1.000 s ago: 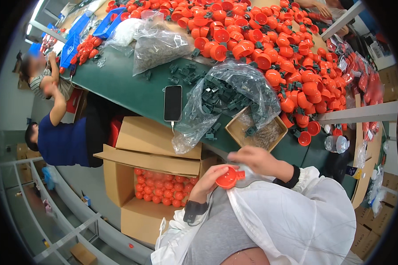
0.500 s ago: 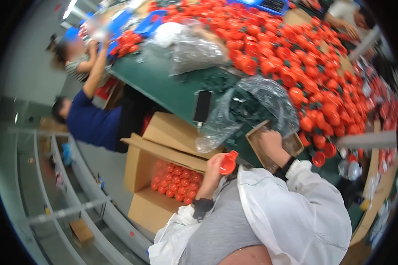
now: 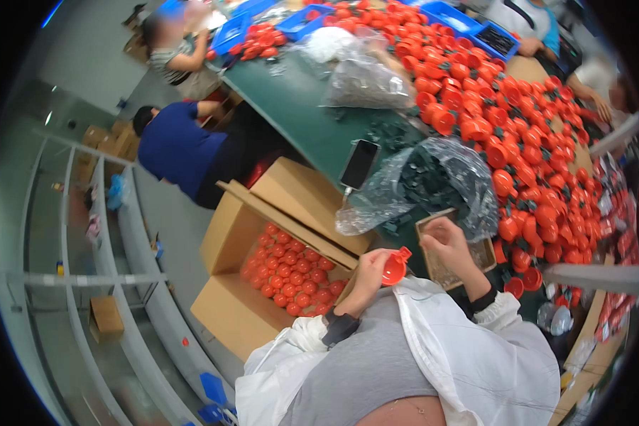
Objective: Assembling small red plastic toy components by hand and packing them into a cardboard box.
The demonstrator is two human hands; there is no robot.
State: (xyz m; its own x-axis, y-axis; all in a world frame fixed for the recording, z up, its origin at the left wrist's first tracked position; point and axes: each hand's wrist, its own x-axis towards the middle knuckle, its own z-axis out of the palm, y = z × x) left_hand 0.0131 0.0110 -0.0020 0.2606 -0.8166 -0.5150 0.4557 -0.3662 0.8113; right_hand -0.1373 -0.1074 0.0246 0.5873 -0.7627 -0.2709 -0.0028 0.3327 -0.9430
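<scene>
My left hand (image 3: 368,277) grips a red cup-shaped plastic part (image 3: 395,270) by its side, with the open round mouth facing up and a small tab at its rim. To the right, my right hand (image 3: 447,243) hovers over a shallow cardboard tray (image 3: 491,257), its thumb and fingertips pinched together. Whatever the pinch holds is too small to make out. Small clear pieces seem to lie in the tray. Beyond it lies an open clear plastic bag (image 3: 468,167) of dark green parts (image 3: 429,186).
An open carton (image 3: 231,312) of red round parts (image 3: 291,273) stands at my left. A phone (image 3: 360,163) with a cable lies on the green table (image 3: 284,106). Red parts (image 3: 476,128) heap across the far right, near blue trays (image 3: 451,18). Several people work around the table.
My right hand has risen from the tray's inside, fingertips now pinched. My left hand still holds the red part. The view has shifted, and the person in blue has lowered an arm.
</scene>
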